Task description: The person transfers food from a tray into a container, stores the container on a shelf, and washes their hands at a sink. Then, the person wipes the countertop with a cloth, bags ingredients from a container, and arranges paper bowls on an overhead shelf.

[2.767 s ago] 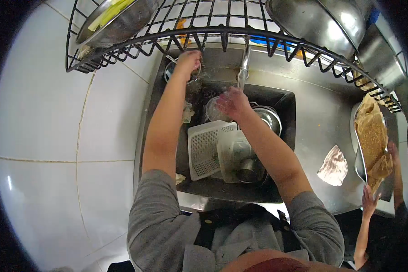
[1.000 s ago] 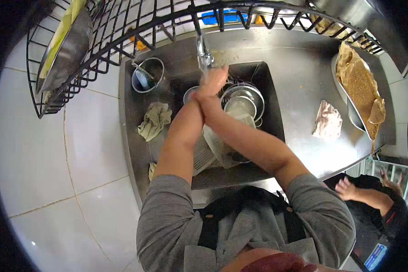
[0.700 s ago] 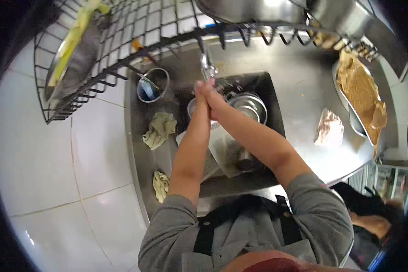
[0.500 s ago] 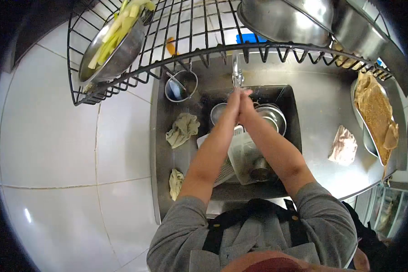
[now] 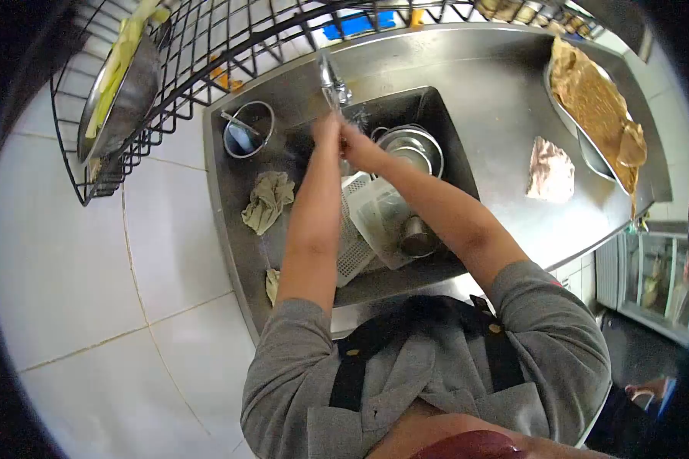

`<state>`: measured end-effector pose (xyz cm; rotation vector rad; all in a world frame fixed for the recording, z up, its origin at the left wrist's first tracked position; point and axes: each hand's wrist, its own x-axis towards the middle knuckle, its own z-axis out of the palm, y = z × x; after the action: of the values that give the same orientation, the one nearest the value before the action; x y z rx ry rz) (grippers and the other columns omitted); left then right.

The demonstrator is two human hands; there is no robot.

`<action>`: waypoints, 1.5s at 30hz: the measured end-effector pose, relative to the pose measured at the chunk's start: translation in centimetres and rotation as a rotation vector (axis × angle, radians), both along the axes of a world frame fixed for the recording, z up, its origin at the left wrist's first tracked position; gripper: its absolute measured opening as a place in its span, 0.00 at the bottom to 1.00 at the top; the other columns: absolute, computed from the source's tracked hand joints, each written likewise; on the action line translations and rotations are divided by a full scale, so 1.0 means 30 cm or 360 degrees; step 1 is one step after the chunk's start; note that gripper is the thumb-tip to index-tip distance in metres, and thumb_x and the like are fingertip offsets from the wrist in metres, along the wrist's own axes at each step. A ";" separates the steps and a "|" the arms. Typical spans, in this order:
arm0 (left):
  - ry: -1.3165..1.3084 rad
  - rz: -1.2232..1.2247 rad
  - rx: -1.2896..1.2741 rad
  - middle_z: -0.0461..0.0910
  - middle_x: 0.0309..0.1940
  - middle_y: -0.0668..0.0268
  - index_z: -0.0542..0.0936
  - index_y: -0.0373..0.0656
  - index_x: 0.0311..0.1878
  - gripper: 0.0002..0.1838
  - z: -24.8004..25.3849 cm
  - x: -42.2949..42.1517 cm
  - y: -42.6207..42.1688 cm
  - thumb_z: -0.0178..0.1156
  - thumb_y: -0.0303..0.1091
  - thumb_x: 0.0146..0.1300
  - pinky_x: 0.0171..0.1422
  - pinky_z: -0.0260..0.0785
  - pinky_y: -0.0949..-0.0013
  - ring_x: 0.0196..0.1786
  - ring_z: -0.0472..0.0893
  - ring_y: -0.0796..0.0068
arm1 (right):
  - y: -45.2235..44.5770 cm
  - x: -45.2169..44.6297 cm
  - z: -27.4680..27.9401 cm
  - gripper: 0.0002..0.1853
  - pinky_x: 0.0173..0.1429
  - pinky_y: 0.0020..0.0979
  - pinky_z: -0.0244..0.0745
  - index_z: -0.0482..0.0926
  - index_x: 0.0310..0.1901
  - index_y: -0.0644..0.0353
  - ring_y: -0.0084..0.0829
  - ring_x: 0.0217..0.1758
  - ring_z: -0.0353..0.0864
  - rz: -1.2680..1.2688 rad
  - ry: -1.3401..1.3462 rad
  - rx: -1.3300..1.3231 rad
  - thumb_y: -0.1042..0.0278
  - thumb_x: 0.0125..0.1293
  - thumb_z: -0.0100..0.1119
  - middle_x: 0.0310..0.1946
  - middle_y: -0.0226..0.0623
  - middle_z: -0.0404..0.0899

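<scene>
My left hand [image 5: 327, 128] and my right hand [image 5: 362, 150] are together under the tap [image 5: 327, 75], over the dark sink basin [image 5: 458, 141]. Water splashes beside them. Motion blur and overlap hide the fingers, and I see no object between the hands. Below and around my forearms, the basin holds round metal bowls [image 5: 429, 145], a translucent plastic container [image 5: 375, 218], a white perforated basket [image 5: 352, 256] and a metal cup [image 5: 419, 239] lying by the container.
A metal pot [image 5: 246, 149] and crumpled cloths [image 5: 268, 200] sit left of the basin. On the right counter lie a pinkish folded cloth [image 5: 551, 172] and a tray [image 5: 586, 149] with brown paper-like covering. A black wire rack [image 5: 184, 76] overhead carries a bowl [image 5: 134, 92] of green stalks.
My view has turned and shifted, so the sink and counter sit higher and further left. My hands stay together under the tap, now more overlapped and blurred.
</scene>
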<state>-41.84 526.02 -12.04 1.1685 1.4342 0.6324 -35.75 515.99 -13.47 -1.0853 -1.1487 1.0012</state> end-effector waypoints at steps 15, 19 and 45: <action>0.0953 -0.1133 0.0792 0.83 0.25 0.65 0.87 0.44 0.42 0.15 0.183 0.073 0.019 0.62 0.23 0.50 0.33 0.71 0.61 0.25 0.79 0.68 | -1.706 0.839 0.063 0.16 0.47 0.50 0.76 0.74 0.49 0.58 0.56 0.44 0.82 -0.1724 -0.1799 -0.1478 0.78 0.57 0.51 0.43 0.52 0.80; -0.0032 -0.1330 0.0352 0.81 0.27 0.68 0.83 0.39 0.37 0.13 0.201 0.019 0.059 0.70 0.39 0.58 0.33 0.69 0.67 0.29 0.77 0.74 | -2.386 0.596 0.160 0.40 0.71 0.43 0.66 0.64 0.69 0.55 0.51 0.71 0.66 -0.2050 -0.1885 -0.1732 0.79 0.51 0.65 0.63 0.54 0.69; -0.0239 -0.0232 0.0405 0.79 0.42 0.61 0.78 0.41 0.51 0.18 -0.026 0.040 0.171 0.64 0.44 0.65 0.48 0.73 0.61 0.46 0.79 0.65 | -3.042 0.076 -0.067 0.25 0.65 0.48 0.71 0.78 0.60 0.48 0.46 0.64 0.76 -0.1636 -0.0962 -0.3549 0.45 0.65 0.54 0.59 0.45 0.78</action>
<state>-40.63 531.15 -12.80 1.3795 1.1542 0.7990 -33.48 424.74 -15.48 -3.2590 0.9077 0.7327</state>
